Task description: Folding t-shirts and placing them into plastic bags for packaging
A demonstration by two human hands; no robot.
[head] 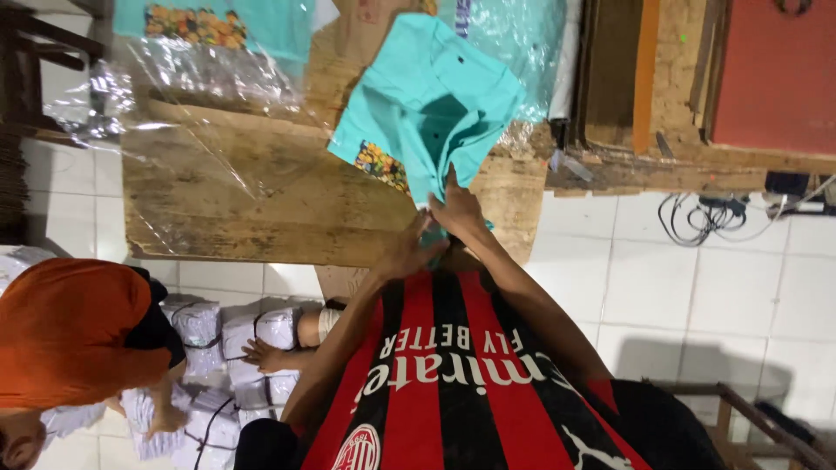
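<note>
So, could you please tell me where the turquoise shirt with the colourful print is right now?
In the head view, the turquoise shirt lies at top centre on the wooden board, its near edge held by both hands, beside clear plastic wrap.

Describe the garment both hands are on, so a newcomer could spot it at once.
Start at the worn wooden board lying on the white tiled floor. At its near edge, both hands, left hand and right hand, pinch a turquoise shirt. Unlike the bagged turquoise shirt behind, it is unwrapped and unfolded, with a colourful printed patch.
</note>
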